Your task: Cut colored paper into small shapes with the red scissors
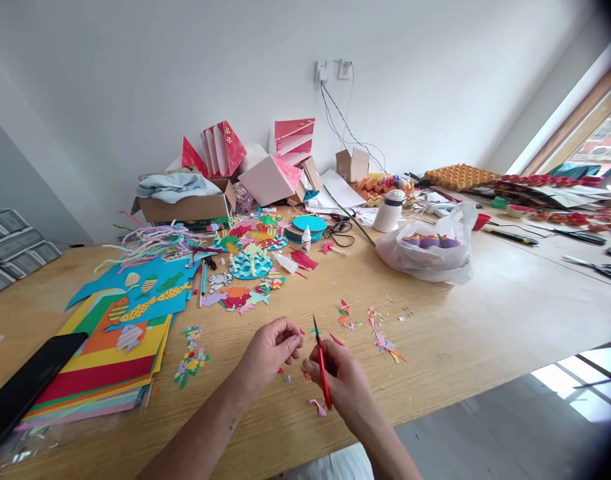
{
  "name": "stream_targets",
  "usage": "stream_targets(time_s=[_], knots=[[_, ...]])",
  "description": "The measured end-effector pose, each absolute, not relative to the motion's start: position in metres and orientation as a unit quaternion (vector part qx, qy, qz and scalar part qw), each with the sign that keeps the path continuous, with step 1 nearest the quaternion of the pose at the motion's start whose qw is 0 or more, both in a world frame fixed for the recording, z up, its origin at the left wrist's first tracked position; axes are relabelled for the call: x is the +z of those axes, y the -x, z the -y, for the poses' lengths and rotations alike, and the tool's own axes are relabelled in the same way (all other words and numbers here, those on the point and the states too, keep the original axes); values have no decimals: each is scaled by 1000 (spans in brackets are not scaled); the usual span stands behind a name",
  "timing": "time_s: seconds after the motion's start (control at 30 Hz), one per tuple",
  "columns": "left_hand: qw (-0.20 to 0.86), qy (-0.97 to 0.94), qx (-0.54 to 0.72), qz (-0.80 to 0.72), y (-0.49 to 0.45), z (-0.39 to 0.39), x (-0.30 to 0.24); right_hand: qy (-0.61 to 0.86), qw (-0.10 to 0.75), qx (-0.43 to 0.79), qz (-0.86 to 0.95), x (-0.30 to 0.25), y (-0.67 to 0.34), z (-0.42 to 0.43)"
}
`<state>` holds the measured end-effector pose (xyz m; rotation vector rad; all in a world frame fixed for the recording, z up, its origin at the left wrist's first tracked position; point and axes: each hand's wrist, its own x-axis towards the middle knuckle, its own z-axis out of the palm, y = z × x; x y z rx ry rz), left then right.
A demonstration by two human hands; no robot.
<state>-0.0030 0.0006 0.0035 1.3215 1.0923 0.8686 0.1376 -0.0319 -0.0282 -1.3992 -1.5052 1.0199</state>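
My right hand grips a pair of red-handled scissors, their dark blades pointing up and away from me. Just left of it, my left hand is closed in a pinch above the table. A speck of red shows at its fingertips, too small to name. Paper scraps in pink, orange and green lie beyond and to the right of the hands. Below the scissors rests a curled pink scrap. A cluster of tiny cut paper bits is left of my left hand.
Coloured paper sheets and a black phone lie at the left. Paper fish rest on blue paper. Further back are a glue bottle, blue discs, a white plastic bag and a cardboard box.
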Motion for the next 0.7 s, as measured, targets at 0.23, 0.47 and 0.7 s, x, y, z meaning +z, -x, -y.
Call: stream_targets(time_s=[0.23,0.47,0.7], knots=[[505,-636,358,-462,5,-1,-1,532,451,412,586,-6,-135,11],[439,-708,308,-459,5,2,7,536,384,362,659,-7,-138,4],[499,-651,369,-437,3,1,-1,497,505,455,538,-6,-134,8]])
